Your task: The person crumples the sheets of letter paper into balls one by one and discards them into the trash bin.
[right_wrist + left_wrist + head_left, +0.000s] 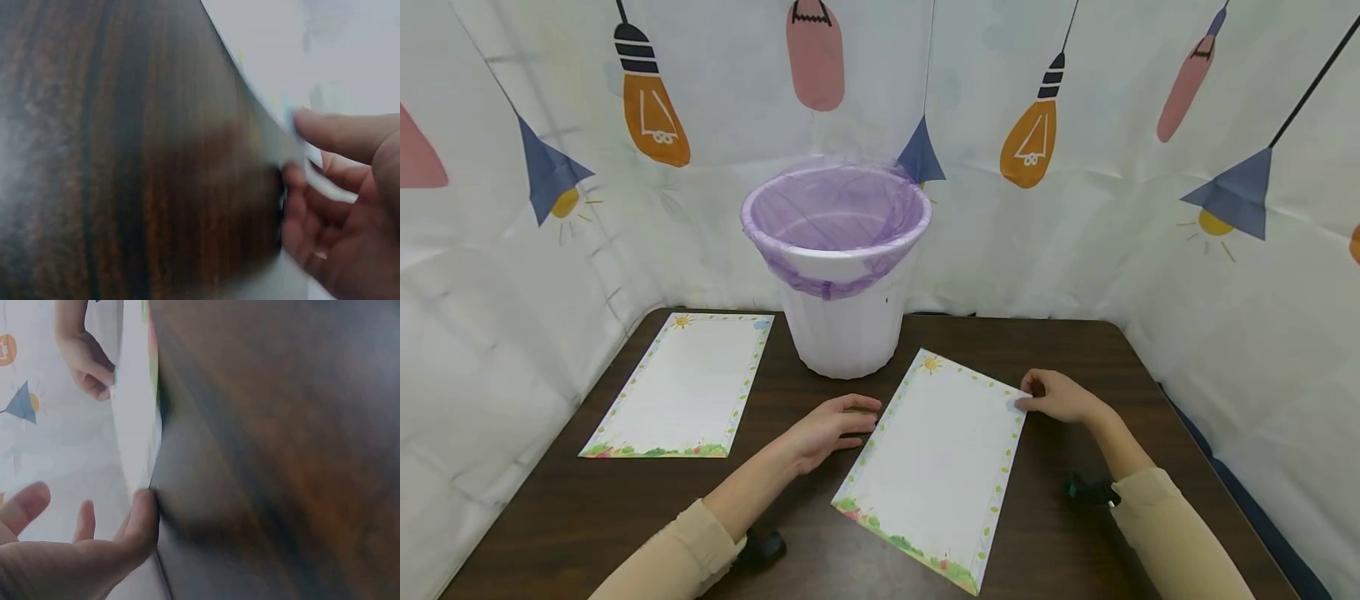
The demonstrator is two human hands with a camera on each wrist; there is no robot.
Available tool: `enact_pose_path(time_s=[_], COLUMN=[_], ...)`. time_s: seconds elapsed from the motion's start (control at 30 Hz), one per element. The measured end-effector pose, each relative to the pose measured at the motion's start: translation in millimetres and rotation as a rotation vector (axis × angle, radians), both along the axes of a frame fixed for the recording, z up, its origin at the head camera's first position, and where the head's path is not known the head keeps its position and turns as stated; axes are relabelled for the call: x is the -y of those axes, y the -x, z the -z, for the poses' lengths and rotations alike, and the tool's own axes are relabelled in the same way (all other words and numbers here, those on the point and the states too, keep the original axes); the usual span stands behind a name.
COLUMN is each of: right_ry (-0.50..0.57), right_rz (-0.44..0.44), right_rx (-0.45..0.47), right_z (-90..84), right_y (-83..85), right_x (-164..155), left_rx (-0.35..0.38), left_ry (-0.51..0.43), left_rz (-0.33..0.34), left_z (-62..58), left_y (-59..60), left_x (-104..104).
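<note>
Tabletop sheet (940, 458): right-hand fingers (1028, 403) pinch corner, left fingers (861, 417) beside edge.

Second bordered sheet (681, 387), lined white bin (842, 267), bulb-print backdrop (1150, 208).

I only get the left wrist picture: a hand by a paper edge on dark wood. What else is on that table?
Observer: A white bin with a purple liner stands at the back.
Operator: Just one sheet?
Observer: No, a second sheet lies flat at the left, untouched.
Operator: What's the other hand doing?
Observer: The right hand pinches the top right corner of the near sheet; the left hand touches its left edge.
</note>
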State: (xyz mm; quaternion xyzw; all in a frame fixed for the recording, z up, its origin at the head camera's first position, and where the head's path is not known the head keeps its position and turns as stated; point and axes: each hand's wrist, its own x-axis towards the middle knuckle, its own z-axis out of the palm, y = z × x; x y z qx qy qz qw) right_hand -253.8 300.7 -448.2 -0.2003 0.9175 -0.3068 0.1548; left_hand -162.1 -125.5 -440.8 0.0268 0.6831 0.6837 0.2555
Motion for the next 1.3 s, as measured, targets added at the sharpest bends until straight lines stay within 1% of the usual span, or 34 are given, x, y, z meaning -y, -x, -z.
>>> enact_pose_path(time_s=[0.07, 0.13, 0.17, 0.23, 0.27, 0.37, 0.47, 0.53, 0.6, 0.7, 0.8, 0.87, 1.0, 1.2, 1.3], right_ry=[0.094, 0.155, 0.170, 0.162, 0.144, 0.038, -0.100, -0.183, -0.249, -0.286, -0.285, -0.275, -0.251, -0.142, -0.077], right_rz=[-0.008, -0.014, -0.009, -0.003, -0.007, -0.044, -0.107, -0.130, -0.123, -0.081, -0.040, -0.022, -0.007, -0.048, -0.078], right_rx=[0.025, 0.048, 0.059, 0.065, 0.062, 0.052, 0.028, 0.004, -0.024, -0.040, -0.035, -0.015, 0.028, 0.066, 0.052], right_z=[2.1, 4.0, 4.1, 2.9, 1.6, -4.6, -10.6, -13.8, -15.4, -18.1, -19.6, -19.9, -17.2, -8.8, -5.5], right_y=[1.0, 1.0, 0.3, -2.5, -4.5, -14.2, -26.4, -34.6, -41.4, -49.1, -52.8, -53.9, -51.3, -43.7, -41.3], right_x=[0.1, 1.2, 2.4, 5.7, 8.0, 17.5, 30.5, 39.5, 47.1, 55.1, 59.1, 60.4, 59.5, 50.4, 45.4], left_rx=[-0.009, -0.014, -0.016, -0.020, -0.022, -0.029, -0.031, -0.028, -0.024, -0.025, -0.023, -0.022, -0.026, -0.037, -0.042], left_ry=[0.018, 0.031, 0.035, 0.039, 0.040, 0.042, 0.038, 0.035, 0.033, 0.031, 0.030, 0.029, 0.024, 0.031, 0.041], left_rz=[0.010, 0.020, 0.025, 0.034, 0.039, 0.048, 0.052, 0.055, 0.062, 0.069, 0.061, 0.056, 0.060, 0.067, 0.060], left_z=[-1.2, -2.6, -3.4, -4.0, -4.2, -3.9, -3.5, -3.6, -3.8, -4.6, -4.3, -3.6, -3.1, -4.9, -4.8], left_y=[-0.4, -1.2, -1.6, -2.3, -2.6, -3.4, -3.8, -3.8, -3.7, -4.0, -3.7, -3.1, -1.5, -1.8, -3.3], left_x=[-0.3, -0.6, -0.9, -1.3, -1.3, -1.1, -0.4, -0.2, -0.2, -0.4, 0.1, 0.4, 0.7, 1.1, 0.6])
